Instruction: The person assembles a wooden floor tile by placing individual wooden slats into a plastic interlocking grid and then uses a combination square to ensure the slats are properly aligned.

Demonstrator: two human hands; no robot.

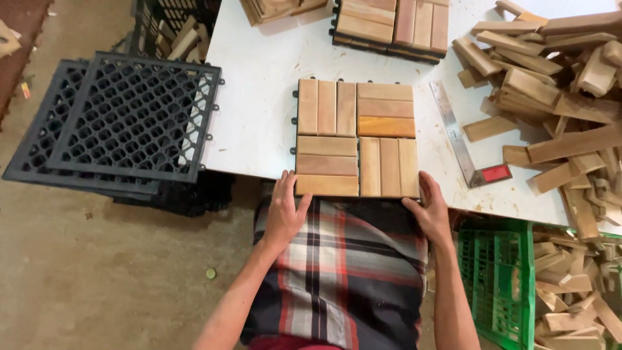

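Wooden deck tile (357, 138) sits mid-frame on the white worktop (259, 97). Left hand (286, 210) and right hand (429, 209) each grip its near edge, fingers curled on.

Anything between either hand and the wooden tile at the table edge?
Nothing visible. The left hand and right hand already touch the near corners of the wooden deck tile. The metal square ruler lies apart to its right.
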